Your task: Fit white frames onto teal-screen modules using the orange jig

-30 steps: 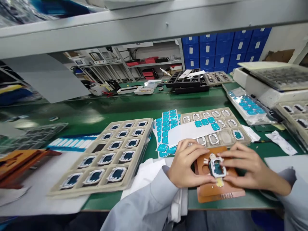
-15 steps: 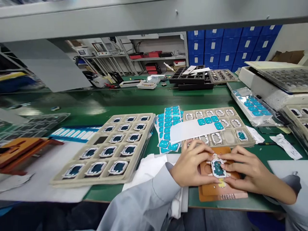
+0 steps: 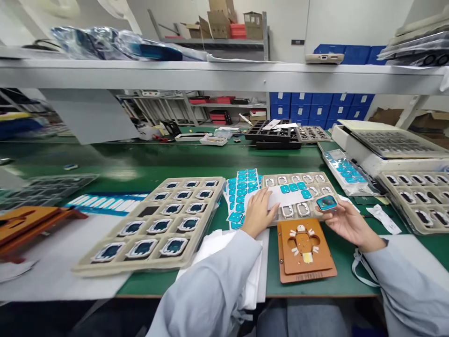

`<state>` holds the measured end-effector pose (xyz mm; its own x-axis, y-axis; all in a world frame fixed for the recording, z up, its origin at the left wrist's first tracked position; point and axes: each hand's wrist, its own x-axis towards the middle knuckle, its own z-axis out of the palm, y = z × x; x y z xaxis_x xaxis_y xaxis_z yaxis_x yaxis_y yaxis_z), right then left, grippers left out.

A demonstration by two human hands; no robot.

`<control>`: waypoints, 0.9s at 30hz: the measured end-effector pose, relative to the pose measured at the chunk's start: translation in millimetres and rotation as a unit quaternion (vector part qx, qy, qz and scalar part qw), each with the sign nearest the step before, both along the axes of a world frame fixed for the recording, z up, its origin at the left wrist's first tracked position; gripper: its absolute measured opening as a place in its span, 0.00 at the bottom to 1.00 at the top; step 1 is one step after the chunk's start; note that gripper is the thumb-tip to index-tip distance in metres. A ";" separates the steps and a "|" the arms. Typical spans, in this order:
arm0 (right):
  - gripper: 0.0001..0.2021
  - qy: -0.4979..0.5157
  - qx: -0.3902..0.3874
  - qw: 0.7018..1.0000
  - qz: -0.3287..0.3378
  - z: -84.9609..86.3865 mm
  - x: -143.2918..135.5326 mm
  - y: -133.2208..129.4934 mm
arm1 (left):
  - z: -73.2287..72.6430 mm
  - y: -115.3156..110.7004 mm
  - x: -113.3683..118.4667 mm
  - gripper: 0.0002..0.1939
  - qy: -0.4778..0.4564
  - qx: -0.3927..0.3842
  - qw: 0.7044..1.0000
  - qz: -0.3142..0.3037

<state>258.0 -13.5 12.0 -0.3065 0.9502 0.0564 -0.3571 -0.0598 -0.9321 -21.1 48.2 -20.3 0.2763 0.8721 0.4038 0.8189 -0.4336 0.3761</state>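
My left hand (image 3: 260, 213) has its fingers over the left end of a white sticker sheet (image 3: 277, 199), the thumb at its lower edge. A few blue rounded stickers are on the sheet's right part. My right hand (image 3: 352, 225) pinches a small rounded-square part (image 3: 326, 202) by its edge, a shiny dark face with a bright blue border showing. Below and between the hands lies an orange fixture plate (image 3: 303, 271), its shaped recess and white clamps uncovered. Under the sheet is a beige tray (image 3: 268, 181) of white frames.
A larger beige tray (image 3: 84, 267) of dark-centred frames stands left. More blue sticker sheets (image 3: 245, 182) lie behind my left hand. White cloth (image 3: 210, 252) is by my left forearm. Another frame tray (image 3: 421, 206) sits right, and a grey shelf beam (image 3: 210, 77) crosses above the green bench.
Both hands have left the fixture, and the part is now in my right hand, off to the right. My left hand has moved up-left onto the sticker sheet. The view has tilted upward.
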 end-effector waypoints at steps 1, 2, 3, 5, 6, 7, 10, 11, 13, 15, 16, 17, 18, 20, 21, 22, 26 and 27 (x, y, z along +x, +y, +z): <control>0.16 0.006 -0.008 1.000 -0.003 0.5 -0.2 1.4 | -1.3 1.2 0.4 0.24 0.021 -0.014 1.000 0.004; 0.16 0.009 -0.015 1.000 -0.005 0.8 -0.6 2.2 | -1.3 1.3 1.0 0.24 0.038 -0.028 0.999 0.009; 0.16 0.011 -0.020 1.000 -0.007 1.0 -0.9 2.6 | 0.0 0.6 1.8 0.25 0.052 -0.040 0.998 0.013; 0.16 0.007 -0.023 1.000 -0.014 1.1 -0.4 2.2 | 5.0 -2.0 4.2 0.27 0.069 -0.056 0.996 0.024; 0.16 0.000 -0.022 1.000 -0.018 1.2 0.5 1.6 | 8.0 -3.4 5.9 0.27 0.073 -0.059 0.995 0.031; 0.17 -0.011 -0.018 1.000 -0.023 1.4 1.7 1.1 | 10.9 -4.4 7.7 0.28 0.074 -0.060 0.995 0.041; 0.20 -0.063 0.008 0.997 -0.044 1.7 6.1 0.0 | 16.8 -4.6 12.1 0.29 0.062 -0.068 0.992 0.084; 0.21 -0.085 0.021 0.995 -0.052 1.5 7.6 0.2 | 17.5 -3.8 12.8 0.30 0.055 -0.075 0.991 0.097; 0.23 -0.134 0.055 0.987 -0.072 0.1 10.3 1.5 | 17.4 -1.6 13.0 0.33 0.042 -0.092 0.989 0.112; 0.23 -0.190 0.096 0.972 -0.095 -2.4 13.3 4.0 | 16.0 0.3 11.9 0.34 0.029 -0.108 0.988 0.110; 0.22 -0.222 0.120 0.962 -0.107 -3.8 15.0 5.7 | 15.3 0.7 11.1 0.34 0.024 -0.111 0.988 0.106; 0.21 -0.255 0.145 0.949 -0.120 -5.3 17.0 7.6 | 14.7 0.8 10.3 0.33 0.019 -0.111 0.988 0.101; 0.21 -0.287 0.170 0.933 -0.132 -6.7 19.1 9.7 | 14.4 0.5 9.6 0.32 0.016 -0.106 0.989 0.098; 0.22 -0.337 0.213 0.905 -0.150 -9.5 24.0 14.4 | 14.5 -0.9 8.6 0.31 0.014 -0.086 0.992 0.096; 0.21 -0.361 0.234 0.889 -0.155 -10.7 26.5 16.7 | 14.9 -1.8 8.3 0.31 0.013 -0.072 0.993 0.095; 0.20 -0.394 0.264 0.866 -0.157 -11.4 28.9 18.9 | 15.5 -2.6 8.0 0.30 0.011 -0.058 0.994 0.092; 0.13 -0.542 0.471 0.673 -0.178 -4.2 31.0 24.7 | 17.7 -6.1 6.7 0.27 -0.001 0.014 0.997 0.080; 0.11 -0.552 0.515 0.627 -0.193 0.9 27.7 25.4 | 17.9 -7.0 6.1 0.26 -0.002 0.039 0.996 0.077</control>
